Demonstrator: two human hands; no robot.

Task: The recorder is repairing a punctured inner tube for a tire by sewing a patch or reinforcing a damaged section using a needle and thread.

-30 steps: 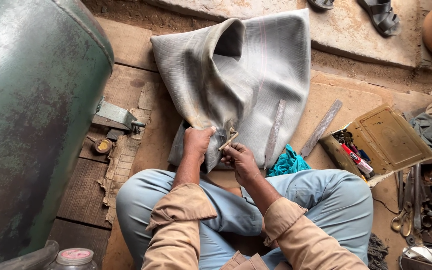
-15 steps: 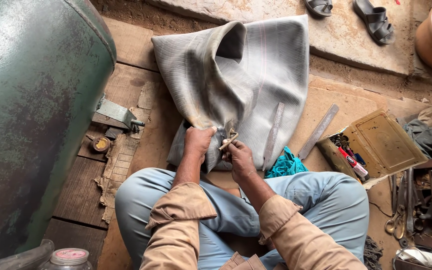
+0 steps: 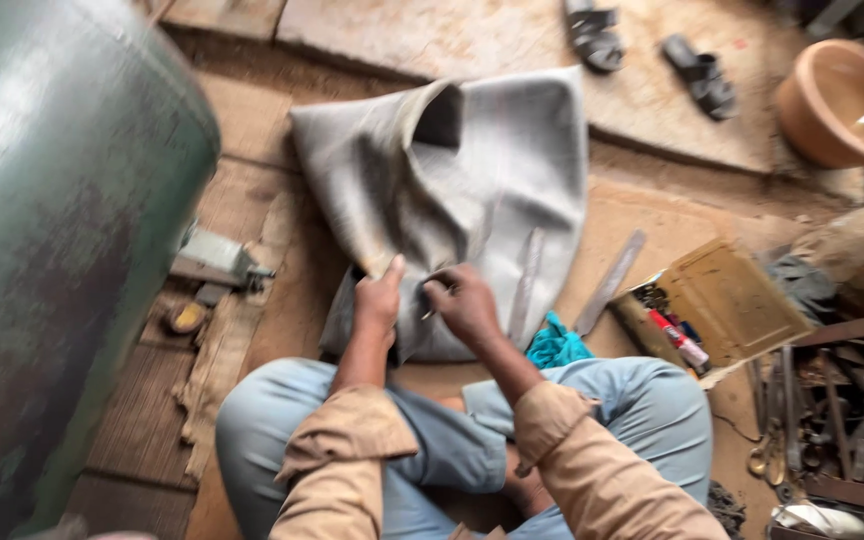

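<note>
Head view: open yellow box [image 3: 742, 300] at 3 o'clock holds small tools; clay bowl [image 3: 842, 100] at 1 o'clock. Grey rubber sheet [image 3: 472, 190] lies centre, left hand [image 3: 380, 298] pressing it, right hand [image 3: 464, 303] pinching a small tool. Green tank [image 3: 52, 250] crowds 9 o'clock.

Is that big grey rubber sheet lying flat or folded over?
Folded over: the grey rubber sheet has a flap turned down along its top, leaving a dark opening, where both hands work its lower edge.
</note>
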